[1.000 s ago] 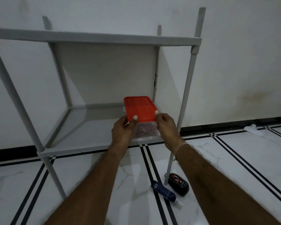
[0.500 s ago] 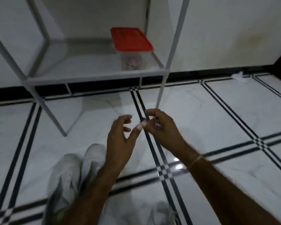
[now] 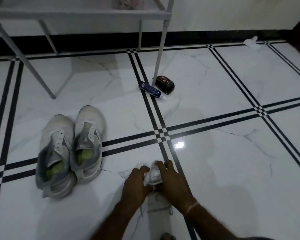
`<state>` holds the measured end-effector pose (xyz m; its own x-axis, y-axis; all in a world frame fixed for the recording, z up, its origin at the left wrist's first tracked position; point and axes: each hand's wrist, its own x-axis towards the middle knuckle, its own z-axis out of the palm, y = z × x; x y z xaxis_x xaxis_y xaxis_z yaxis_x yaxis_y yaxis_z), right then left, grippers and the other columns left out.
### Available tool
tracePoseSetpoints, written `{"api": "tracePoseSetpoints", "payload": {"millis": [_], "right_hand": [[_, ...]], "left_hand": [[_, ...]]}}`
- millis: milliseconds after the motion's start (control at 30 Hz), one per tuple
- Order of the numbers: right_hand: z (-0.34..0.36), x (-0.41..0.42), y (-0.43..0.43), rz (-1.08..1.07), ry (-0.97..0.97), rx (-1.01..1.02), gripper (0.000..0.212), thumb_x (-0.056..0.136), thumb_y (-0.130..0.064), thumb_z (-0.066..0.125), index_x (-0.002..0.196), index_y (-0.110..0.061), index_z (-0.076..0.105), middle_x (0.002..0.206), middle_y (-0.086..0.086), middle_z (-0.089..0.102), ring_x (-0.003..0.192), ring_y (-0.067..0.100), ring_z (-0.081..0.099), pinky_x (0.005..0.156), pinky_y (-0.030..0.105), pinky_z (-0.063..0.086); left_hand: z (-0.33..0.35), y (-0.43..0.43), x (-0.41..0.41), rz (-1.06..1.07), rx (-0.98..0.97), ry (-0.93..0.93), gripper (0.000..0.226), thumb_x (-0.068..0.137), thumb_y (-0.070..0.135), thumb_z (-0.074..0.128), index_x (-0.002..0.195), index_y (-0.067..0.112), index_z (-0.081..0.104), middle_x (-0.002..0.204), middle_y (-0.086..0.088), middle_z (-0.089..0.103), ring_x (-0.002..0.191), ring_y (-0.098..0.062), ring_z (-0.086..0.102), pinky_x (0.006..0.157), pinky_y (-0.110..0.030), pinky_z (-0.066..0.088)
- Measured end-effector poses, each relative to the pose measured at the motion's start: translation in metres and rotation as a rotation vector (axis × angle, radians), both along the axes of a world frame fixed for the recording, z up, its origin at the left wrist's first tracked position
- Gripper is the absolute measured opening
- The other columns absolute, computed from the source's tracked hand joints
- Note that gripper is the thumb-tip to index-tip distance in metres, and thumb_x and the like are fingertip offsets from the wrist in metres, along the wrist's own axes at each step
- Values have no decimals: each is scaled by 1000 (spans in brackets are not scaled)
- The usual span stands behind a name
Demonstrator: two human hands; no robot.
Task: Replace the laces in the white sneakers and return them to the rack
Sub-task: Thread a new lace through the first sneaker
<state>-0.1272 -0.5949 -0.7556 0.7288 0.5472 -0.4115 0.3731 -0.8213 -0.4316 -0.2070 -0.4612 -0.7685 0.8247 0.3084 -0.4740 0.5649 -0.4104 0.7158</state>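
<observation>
Two white sneakers stand side by side on the tiled floor at the left, the left sneaker (image 3: 55, 153) and the right sneaker (image 3: 88, 144), both without laces, with green insoles showing. Low in the middle, my left hand (image 3: 134, 184) and my right hand (image 3: 171, 182) meet over a small white bundle (image 3: 153, 175), which looks like laces or cloth. Fingers of both hands curl round it. A pale strip with a thin cord lies under my wrists. The white rack (image 3: 80, 13) stands at the top left.
A blue tube (image 3: 150, 90) and a black oval shoe-polish sponge (image 3: 164, 84) lie beside the rack's front right leg (image 3: 160, 49). A crumpled white scrap (image 3: 252, 42) sits by the black skirting at the top right. The clear box's base shows on the rack shelf.
My view dropped from the rack to the floor. My hands let go of the red-lidded box on the shelf, came down and took hold of the white bundle.
</observation>
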Motion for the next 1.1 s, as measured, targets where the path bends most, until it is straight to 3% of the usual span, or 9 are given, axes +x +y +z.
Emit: {"api": "tracePoseSetpoints", "payload": {"millis": [100,200,333,433,600,833,933,1033,1100], "right_hand": [[-9,18,6,-191,201,308,18,86,-10,74,103,-11,68,99,2,69,85,17,66,72,31,53],[-8,52,11,-384,420,516,20,82,-1,79,98,-9,71,91,7,73,83,19,70,69,30,59],[6,108,29,-403,219,626,23,81,-3,80,94,-21,73,93,-3,76,88,12,73,80,35,62],[14,140,44,-300,3,624,30,81,3,76,99,-21,70,98,-9,72,88,2,67,77,20,56],[-1,149,41,-166,-52,334,39,85,6,65,120,-12,66,119,11,66,111,26,62,95,36,53],[-6,135,37,-104,-103,313,52,79,-5,70,124,-32,68,129,-4,64,115,20,62,92,43,57],[2,124,48,-128,-201,290,55,78,-13,74,128,-35,65,145,-1,56,131,24,53,103,50,51],[15,98,73,-75,-279,473,41,86,-26,74,127,-29,66,136,-3,61,125,16,55,101,44,52],[25,71,104,-26,-109,549,40,90,-39,71,128,-27,64,126,-7,62,109,9,62,91,35,58]], "left_hand": [[9,3,15,239,-279,16,14,77,12,85,88,15,76,78,-7,76,67,-17,70,72,-39,61],[20,12,44,444,-469,-45,16,83,0,77,96,10,77,82,-12,77,72,-24,75,68,-37,63],[32,22,100,511,-556,-183,28,85,-9,69,105,9,75,89,-7,79,82,-21,75,71,-29,60],[32,25,134,474,-441,-233,28,84,-2,71,103,18,75,91,-1,78,89,-21,75,81,-37,62],[13,27,144,371,-234,-83,25,77,10,80,99,20,70,91,2,76,88,-21,72,84,-46,60],[20,34,119,309,-78,-214,34,80,16,82,107,27,64,100,11,69,89,-11,66,82,-26,54],[37,50,94,336,33,-364,40,85,21,80,120,27,63,110,11,66,92,-9,64,81,-22,54],[55,77,65,454,411,-424,37,88,29,75,124,27,65,120,6,66,108,-18,60,93,-38,52],[62,99,44,577,674,-318,41,86,34,75,125,22,65,124,-4,66,115,-30,57,99,-49,47]]}}
